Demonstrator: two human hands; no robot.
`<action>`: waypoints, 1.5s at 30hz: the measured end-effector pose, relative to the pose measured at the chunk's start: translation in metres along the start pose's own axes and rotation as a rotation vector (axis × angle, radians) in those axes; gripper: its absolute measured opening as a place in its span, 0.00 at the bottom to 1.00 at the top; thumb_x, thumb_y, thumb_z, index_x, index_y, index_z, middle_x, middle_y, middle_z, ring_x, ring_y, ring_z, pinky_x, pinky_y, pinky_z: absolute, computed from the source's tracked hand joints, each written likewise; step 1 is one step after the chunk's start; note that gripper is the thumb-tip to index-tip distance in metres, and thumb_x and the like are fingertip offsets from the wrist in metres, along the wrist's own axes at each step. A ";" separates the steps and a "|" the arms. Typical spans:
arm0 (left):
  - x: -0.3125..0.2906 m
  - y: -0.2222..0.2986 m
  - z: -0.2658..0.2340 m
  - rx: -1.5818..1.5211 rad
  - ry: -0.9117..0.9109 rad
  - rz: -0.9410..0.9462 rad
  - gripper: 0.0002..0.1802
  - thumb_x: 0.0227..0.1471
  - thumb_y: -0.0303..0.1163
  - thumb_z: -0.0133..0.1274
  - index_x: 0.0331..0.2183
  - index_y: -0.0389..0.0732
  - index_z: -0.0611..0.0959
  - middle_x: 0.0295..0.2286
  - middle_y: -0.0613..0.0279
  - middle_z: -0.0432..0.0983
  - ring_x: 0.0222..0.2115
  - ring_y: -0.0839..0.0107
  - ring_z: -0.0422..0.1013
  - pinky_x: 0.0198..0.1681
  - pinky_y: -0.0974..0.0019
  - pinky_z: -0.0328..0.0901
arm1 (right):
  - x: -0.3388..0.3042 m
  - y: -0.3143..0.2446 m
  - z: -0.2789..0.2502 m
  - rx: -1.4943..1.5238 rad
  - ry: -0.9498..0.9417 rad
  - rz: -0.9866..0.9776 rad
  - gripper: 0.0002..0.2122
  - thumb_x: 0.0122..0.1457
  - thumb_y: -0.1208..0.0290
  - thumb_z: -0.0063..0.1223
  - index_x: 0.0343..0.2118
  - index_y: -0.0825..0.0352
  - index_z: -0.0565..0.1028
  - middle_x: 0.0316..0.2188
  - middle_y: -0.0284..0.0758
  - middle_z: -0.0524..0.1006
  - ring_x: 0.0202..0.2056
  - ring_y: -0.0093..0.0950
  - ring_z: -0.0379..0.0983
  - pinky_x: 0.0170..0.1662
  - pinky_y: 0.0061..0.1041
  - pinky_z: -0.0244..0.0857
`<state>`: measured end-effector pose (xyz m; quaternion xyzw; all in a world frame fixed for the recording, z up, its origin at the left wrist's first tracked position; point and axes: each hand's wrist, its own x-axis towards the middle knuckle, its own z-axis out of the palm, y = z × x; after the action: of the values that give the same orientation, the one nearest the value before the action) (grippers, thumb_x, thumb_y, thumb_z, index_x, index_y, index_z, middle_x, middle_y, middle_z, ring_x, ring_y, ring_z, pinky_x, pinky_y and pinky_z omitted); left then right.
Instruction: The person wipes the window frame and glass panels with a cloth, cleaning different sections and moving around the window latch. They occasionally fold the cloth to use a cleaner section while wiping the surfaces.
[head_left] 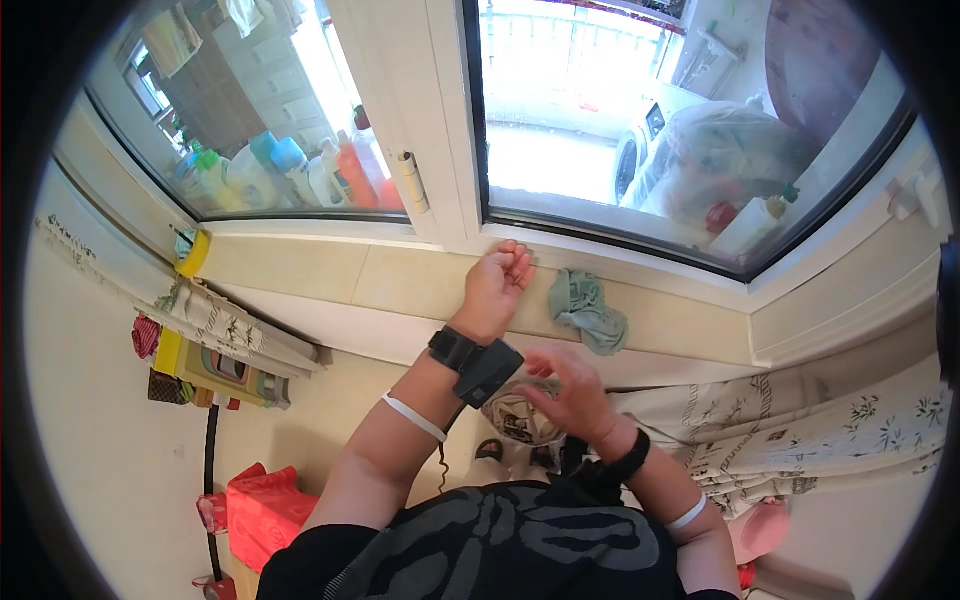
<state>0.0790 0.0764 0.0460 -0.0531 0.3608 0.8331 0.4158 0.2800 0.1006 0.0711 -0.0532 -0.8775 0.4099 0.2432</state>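
The two hands are apart. The left hand [498,288], fingers loosely curled, is raised over the window sill [410,285] beside the white window frame [450,222]. The right hand [578,400] is open, fingers bent, thumb spread, just beside a black box [490,372] strapped to the left wrist; whether its fingertips touch the box cannot be told. A crumpled green cloth [590,315] lies on the sill, near and to the right of the left hand, its lower end at the front edge. Behind the left pane stand bottles [292,165]. Outward, a patterned curtain [810,425] hangs at right; a red cover [265,515] sits low at left.
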 end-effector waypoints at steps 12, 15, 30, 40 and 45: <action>-0.002 -0.028 0.031 0.198 0.108 0.112 0.11 0.54 0.22 0.41 0.37 0.41 0.77 0.31 0.67 0.75 0.30 0.74 0.72 0.37 0.68 0.70 | -0.002 -0.009 0.030 0.460 0.132 0.217 0.12 0.47 0.72 0.64 0.33 0.68 0.74 0.24 0.34 0.75 0.26 0.25 0.74 0.31 0.23 0.68; 0.000 -0.031 0.031 0.421 0.081 0.311 0.10 0.53 0.21 0.42 0.34 0.41 0.78 0.31 0.67 0.76 0.29 0.75 0.72 0.33 0.70 0.69 | -0.001 -0.011 0.027 0.431 0.115 0.196 0.09 0.48 0.72 0.63 0.30 0.67 0.74 0.24 0.34 0.75 0.25 0.24 0.73 0.31 0.23 0.68; -0.010 -0.015 0.045 0.324 -0.103 0.032 0.09 0.54 0.24 0.46 0.39 0.40 0.76 0.33 0.63 0.76 0.34 0.69 0.73 0.39 0.64 0.69 | 0.005 -0.011 0.018 0.271 0.115 -0.010 0.16 0.46 0.73 0.64 0.38 0.68 0.72 0.30 0.37 0.74 0.30 0.29 0.75 0.34 0.25 0.69; -0.006 0.002 0.014 0.326 -0.034 0.081 0.09 0.54 0.25 0.46 0.38 0.41 0.76 0.32 0.65 0.76 0.31 0.74 0.72 0.37 0.68 0.69 | 0.005 0.009 -0.012 -0.148 0.235 -0.203 0.27 0.44 0.73 0.65 0.49 0.68 0.68 0.45 0.41 0.73 0.43 0.37 0.72 0.45 0.33 0.67; 0.005 0.031 -0.040 0.843 -0.138 0.649 0.04 0.53 0.26 0.51 0.29 0.38 0.80 0.27 0.68 0.75 0.28 0.81 0.67 0.35 0.75 0.64 | 0.012 0.056 -0.043 -0.476 0.261 -0.045 0.21 0.50 0.70 0.58 0.48 0.68 0.70 0.56 0.43 0.64 0.58 0.44 0.58 0.59 0.44 0.51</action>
<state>0.0450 0.0415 0.0315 0.2874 0.6337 0.7034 0.1450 0.2839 0.1705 0.0575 -0.1418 -0.9115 0.1760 0.3437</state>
